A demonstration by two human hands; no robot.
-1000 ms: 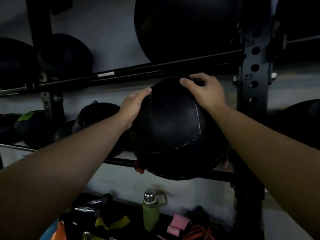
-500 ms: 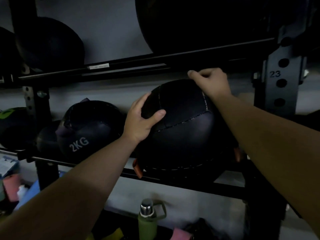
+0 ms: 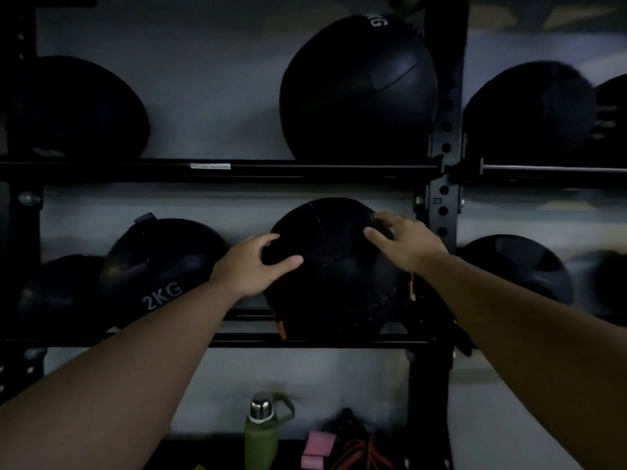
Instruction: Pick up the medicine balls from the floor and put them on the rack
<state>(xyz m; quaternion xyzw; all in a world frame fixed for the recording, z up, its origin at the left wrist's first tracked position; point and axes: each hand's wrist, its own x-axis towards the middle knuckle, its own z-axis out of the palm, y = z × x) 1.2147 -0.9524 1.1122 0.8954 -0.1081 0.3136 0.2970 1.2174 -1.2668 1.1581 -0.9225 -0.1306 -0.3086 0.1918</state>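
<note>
A black stitched medicine ball (image 3: 336, 266) rests on the two bars of the rack's middle shelf (image 3: 305, 342), just left of the black upright post (image 3: 442, 198). My left hand (image 3: 251, 266) cups its upper left side, thumb across the front. My right hand (image 3: 403, 242) lies on its upper right, fingers spread against the leather. Both arms reach in from the bottom corners. The back of the ball is hidden.
A ball marked 2KG (image 3: 163, 269) sits to the left on the same shelf, and another ball (image 3: 519, 269) sits beyond the post. Large balls (image 3: 359, 89) fill the upper shelf. On the floor below stand a green bottle (image 3: 261, 432) and pink bands (image 3: 317, 449).
The ball has moved back and settled onto the middle shelf bars. My view has pulled back and lifted. My right hand has slid from the top to the upper right.
</note>
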